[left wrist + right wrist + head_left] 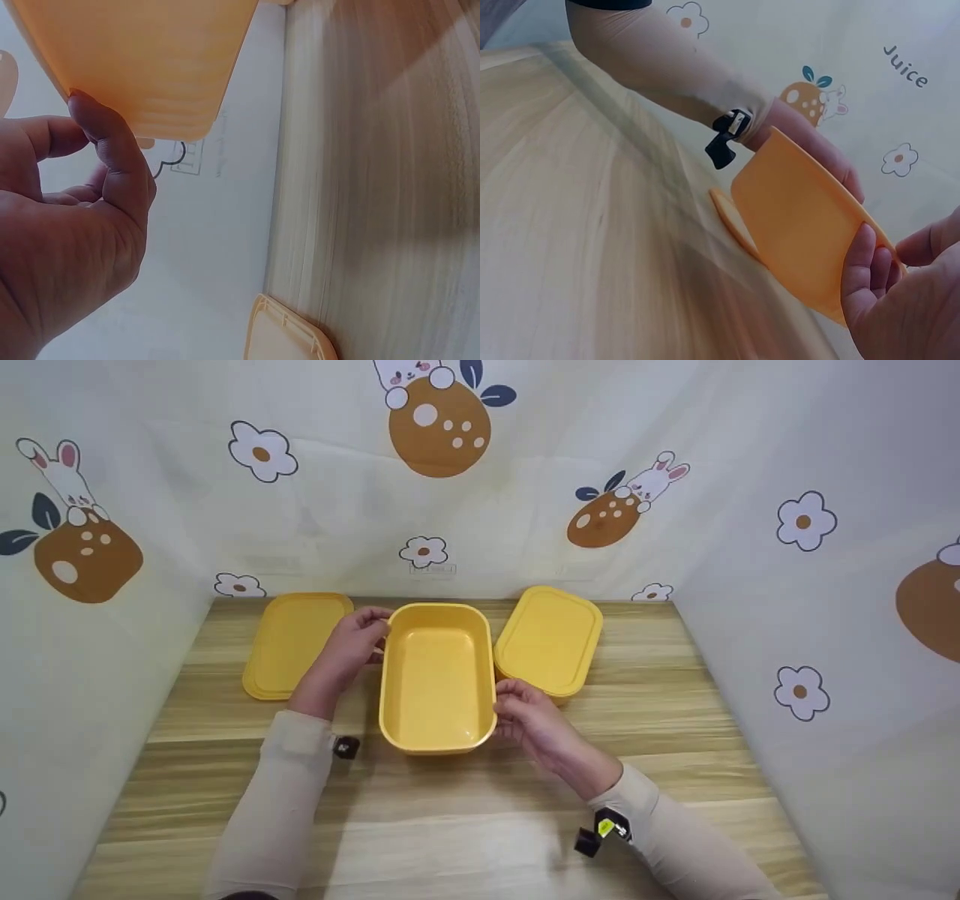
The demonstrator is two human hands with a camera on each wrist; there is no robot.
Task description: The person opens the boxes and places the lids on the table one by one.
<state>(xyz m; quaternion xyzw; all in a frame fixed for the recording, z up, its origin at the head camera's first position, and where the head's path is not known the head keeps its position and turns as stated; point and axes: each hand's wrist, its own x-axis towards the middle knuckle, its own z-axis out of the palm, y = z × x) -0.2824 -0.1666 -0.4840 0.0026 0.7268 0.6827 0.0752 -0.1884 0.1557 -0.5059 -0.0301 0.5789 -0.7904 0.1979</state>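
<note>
An open yellow plastic food container (438,679), rectangular with rounded corners, is held up between both hands, its inside bare. At its upper left side, the left hand (346,651) grips the rim. Lower on the opposite side, the right hand (546,731) pinches the rim, fingers against the outer wall and thumb at the edge, as the right wrist view shows. Both wrist views show the container (802,217) raised above the table and tilted. Beside the left hand lies a loose yellow lid (289,641), flat on the table.
A second yellow container with its lid on (550,641) stands right of the held one, near the back wall. The wood-grain table (427,832) is bordered by a printed curtain (322,510) at the back and sides. Small black cameras (346,747) sit on both wrists.
</note>
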